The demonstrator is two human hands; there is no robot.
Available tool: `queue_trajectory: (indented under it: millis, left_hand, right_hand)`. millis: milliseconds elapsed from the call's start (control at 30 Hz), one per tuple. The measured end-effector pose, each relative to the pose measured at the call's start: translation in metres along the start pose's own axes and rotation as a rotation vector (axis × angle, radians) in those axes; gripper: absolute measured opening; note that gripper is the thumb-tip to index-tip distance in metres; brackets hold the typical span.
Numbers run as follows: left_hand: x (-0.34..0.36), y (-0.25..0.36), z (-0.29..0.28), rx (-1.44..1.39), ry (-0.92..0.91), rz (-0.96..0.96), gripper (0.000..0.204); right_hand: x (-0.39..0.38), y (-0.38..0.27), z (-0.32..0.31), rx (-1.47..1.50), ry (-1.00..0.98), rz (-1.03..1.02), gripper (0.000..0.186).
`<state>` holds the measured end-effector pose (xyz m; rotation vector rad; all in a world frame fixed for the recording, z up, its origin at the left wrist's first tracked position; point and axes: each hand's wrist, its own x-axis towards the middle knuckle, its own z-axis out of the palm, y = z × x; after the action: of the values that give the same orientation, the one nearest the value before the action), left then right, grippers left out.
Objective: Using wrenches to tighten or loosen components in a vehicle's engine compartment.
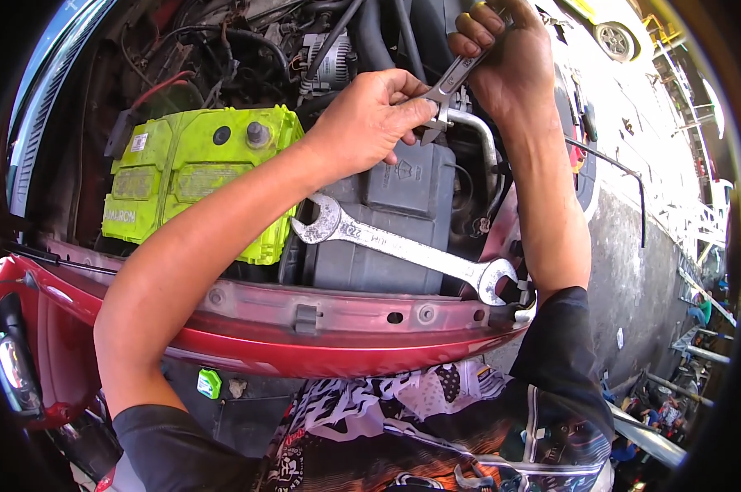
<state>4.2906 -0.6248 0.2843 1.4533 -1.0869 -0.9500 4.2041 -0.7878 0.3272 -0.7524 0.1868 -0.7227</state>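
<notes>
My right hand (514, 61) is closed round the handle of a steel adjustable wrench (456, 79), which slants down to the left over the engine bay. At its lower end my left hand (370, 119) pinches the wrench head between thumb and fingers. The head sits at the end of a bent metal pipe (479, 135); my fingers partly hide how the jaws meet it. Below my hands, a large open-end wrench (403, 244) lies across a black plastic box (379, 266) and reaches toward the red front panel.
A yellow-green battery (198, 176) stands left of the black box, under my left forearm. Dark hoses and a finned metal part (329, 61) are behind. The red car's front edge (346, 348) runs before my body. A green container (209, 383) is on the ground below.
</notes>
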Motion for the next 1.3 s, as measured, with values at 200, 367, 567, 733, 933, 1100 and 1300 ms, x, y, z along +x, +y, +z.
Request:
queue_trajectory:
  millis: [200, 367, 567, 733, 933, 1100, 1300]
  left_hand:
    - [0.002, 0.01, -0.001, -0.067, -0.035, -0.129, 0.032]
    - [0.01, 0.011, -0.008, -0.057, -0.093, -0.202, 0.03]
    - [0.065, -0.005, -0.01, 0.022, -0.03, -0.135, 0.026]
    - [0.088, -0.042, -0.009, 0.304, 0.169, -0.105, 0.035]
    - [0.1, -0.043, 0.003, 0.613, 0.261, -0.184, 0.042]
    - [0.098, -0.041, 0.0, 0.698, 0.236, -0.19, 0.043]
    - [0.103, -0.037, 0.006, 0.905, 0.3, -0.213, 0.046]
  right_hand:
    - [0.003, -0.002, -0.006, -0.004, -0.064, 0.014, 0.032]
    - [0.01, 0.0, -0.004, -0.037, -0.02, 0.051, 0.032]
    - [0.055, -0.006, -0.002, -0.273, 0.076, 0.05, 0.039]
    - [0.068, 0.016, -0.01, -0.409, 0.031, 0.153, 0.052]
    - [0.084, 0.029, -0.021, -0.38, -0.126, 0.168, 0.048]
    - [0.093, 0.031, -0.026, -0.387, -0.176, 0.239, 0.045]
    - [0.115, 0.045, -0.036, -0.403, -0.085, 0.358, 0.039]
